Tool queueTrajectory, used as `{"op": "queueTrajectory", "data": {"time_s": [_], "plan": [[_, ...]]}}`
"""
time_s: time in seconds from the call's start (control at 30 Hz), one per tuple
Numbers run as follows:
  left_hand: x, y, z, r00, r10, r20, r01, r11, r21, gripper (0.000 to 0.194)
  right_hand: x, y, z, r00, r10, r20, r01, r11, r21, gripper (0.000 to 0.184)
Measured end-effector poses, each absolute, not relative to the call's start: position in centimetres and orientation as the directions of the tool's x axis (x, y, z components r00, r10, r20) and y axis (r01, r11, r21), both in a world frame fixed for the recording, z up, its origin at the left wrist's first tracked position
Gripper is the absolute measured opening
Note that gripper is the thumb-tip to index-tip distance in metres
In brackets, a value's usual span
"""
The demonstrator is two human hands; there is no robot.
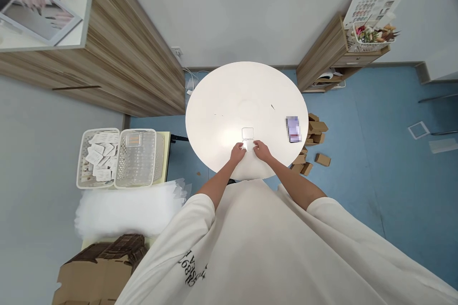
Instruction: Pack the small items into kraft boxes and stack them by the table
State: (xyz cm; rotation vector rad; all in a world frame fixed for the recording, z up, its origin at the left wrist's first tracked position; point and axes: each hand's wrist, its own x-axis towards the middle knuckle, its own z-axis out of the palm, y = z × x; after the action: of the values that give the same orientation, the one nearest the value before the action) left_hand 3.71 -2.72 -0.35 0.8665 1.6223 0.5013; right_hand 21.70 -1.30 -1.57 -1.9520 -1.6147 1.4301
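Observation:
A small clear plastic case point(247, 137) lies open on the round white table point(229, 100), near its front edge. My left hand point(237, 153) pinches the case's near left corner with curled fingers. My right hand point(262, 150) grips its near right side, fingers closed on it. Both hands meet over the near half of the case, which they partly hide. What is inside the case is too small to make out.
A purple-patterned phone point(294, 128) lies at the table's right edge. Small cardboard boxes point(315, 138) are scattered on the blue floor to the right. Two white baskets point(119, 157) and a stack of clear bags point(125, 209) stand left. A large cardboard box point(100, 271) sits lower left.

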Motion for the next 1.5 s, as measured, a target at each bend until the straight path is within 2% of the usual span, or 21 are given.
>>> {"op": "queueTrajectory", "data": {"time_s": [0.3, 0.67, 0.9, 1.07, 1.33, 1.5], "plan": [[-0.3, -3.9, 2.9, -0.156, 0.827, -0.541, 0.320, 0.560, 0.764, 0.036, 22.0, -0.7, 0.3, -0.119, 0.912, -0.394, 0.578, -0.259, -0.774, 0.040], [-11.6, -8.5, 8.0, -0.416, 0.795, -0.441, 0.289, 0.575, 0.765, 0.032, 15.2, -0.1, 3.9, -0.338, 0.889, -0.310, 0.505, -0.107, -0.857, 0.034], [-22.3, -10.3, 10.1, -0.573, 0.773, -0.273, 0.276, 0.496, 0.824, 0.032, 6.2, -0.4, 6.3, -0.518, 0.814, -0.264, 0.476, 0.018, -0.879, 0.032], [-30.6, -13.0, 10.0, -0.662, 0.712, -0.236, 0.225, 0.489, 0.843, 0.028, -2.8, -1.7, 8.2, -0.591, 0.775, -0.224, 0.452, 0.088, -0.888, 0.031], [-44.1, -16.5, 8.2, -0.760, 0.613, -0.218, 0.254, 0.588, 0.768, 0.031, -16.7, -5.0, 9.0, -0.697, 0.691, -0.192, 0.427, 0.185, -0.885, 0.033], [-50.7, -16.7, 6.6, -0.758, 0.633, -0.157, 0.370, 0.616, 0.696, 0.038, -22.1, -6.3, 9.1, -0.726, 0.652, -0.217, 0.441, 0.199, -0.875, 0.032]]}}
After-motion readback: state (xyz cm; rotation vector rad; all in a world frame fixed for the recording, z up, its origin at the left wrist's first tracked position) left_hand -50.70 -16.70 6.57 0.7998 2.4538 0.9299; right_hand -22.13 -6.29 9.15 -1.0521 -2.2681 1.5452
